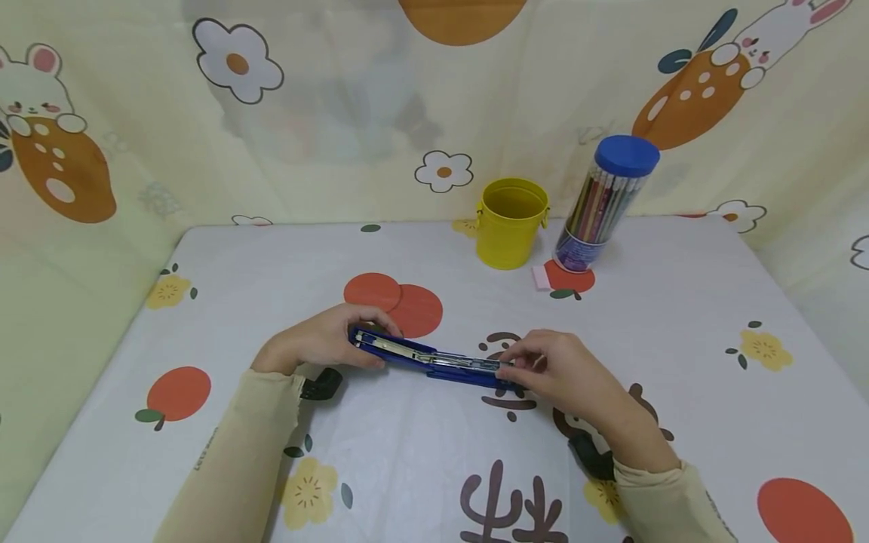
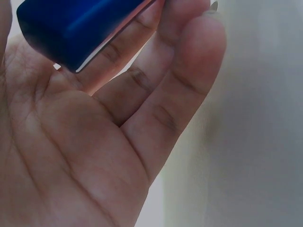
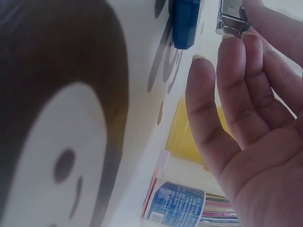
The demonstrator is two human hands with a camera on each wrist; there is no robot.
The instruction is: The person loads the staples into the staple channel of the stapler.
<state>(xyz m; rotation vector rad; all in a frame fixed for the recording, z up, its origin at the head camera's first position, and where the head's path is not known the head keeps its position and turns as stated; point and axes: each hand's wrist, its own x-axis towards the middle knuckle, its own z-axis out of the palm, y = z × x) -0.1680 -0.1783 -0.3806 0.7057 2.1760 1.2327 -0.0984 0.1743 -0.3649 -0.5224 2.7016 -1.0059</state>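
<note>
As the near edge of the table [image 1: 258, 286] lay outside the head view, the closest things were two pale sleeves [image 1: 234, 452], one towards the left edge and one towards the right. Beyond them, a blue stapler [image 1: 434, 367] was held about midway between the left and right edges, hinged so wide that its two halves ran nearly in line. The left grip [image 1: 333, 339] curled round its blue left end [image 2: 71, 28], thumb nearer, fingers beyond. The right grip [image 1: 563, 369] was narrow, thumb and fingertips pinching the tip of the metal rail [image 1: 468, 363]; in the right wrist view the blue base end [image 3: 187, 28] stood apart from those fingers. Whether the stapler touched the table, I could not tell.

The pinch seemed the weak point: a small slip there could let the rail spring away, and any staples inside might spill. Forcing the halves further apart could strain them, and fingertips might be nipped if the two swung together.

Farther off, a pink block [image 1: 541, 277] lay near the far edge, right of centre, just beside a clear tube [image 1: 578, 253] of pencils [image 1: 596, 204] with a blue lid [image 1: 627, 156]. Left of that, a yellow pail [image 1: 504, 237] stood close to the far edge.
</note>
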